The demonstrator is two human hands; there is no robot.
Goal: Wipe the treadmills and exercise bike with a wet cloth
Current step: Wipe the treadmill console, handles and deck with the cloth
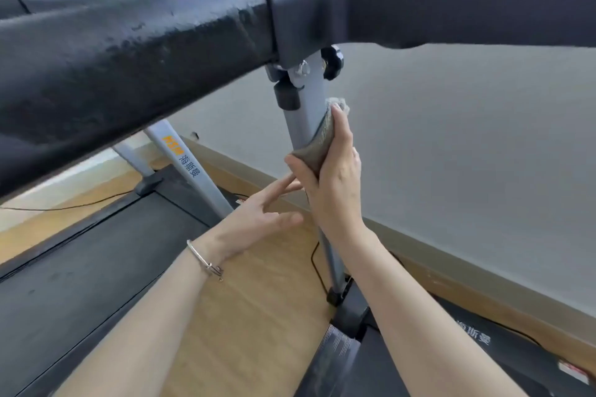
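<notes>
The padded black handrail point(135, 51) fills the view from nine to twelve o'clock, closest to the camera. Below it, at four o'clock from the handrail's joint, the right hand point(332, 184) grips a grey-brown cloth point(324, 138), thumb and fingers curled round it and pressing it to the grey upright post point(306, 113) of the near treadmill. The left hand point(258, 213) lies at seven o'clock from the right, fingers straight and spread, fingertips near the post; whether they touch it I cannot tell.

Likely risks: a wipe upward could snag the cloth on the black knob point(333, 62) and bracket at twelve o'clock. A downward wipe heads toward the black cable point(317, 267) at six o'clock, where a wet cloth could drip onto the plug by the base. The second treadmill point(64, 267) at eight o'clock awaits.
</notes>
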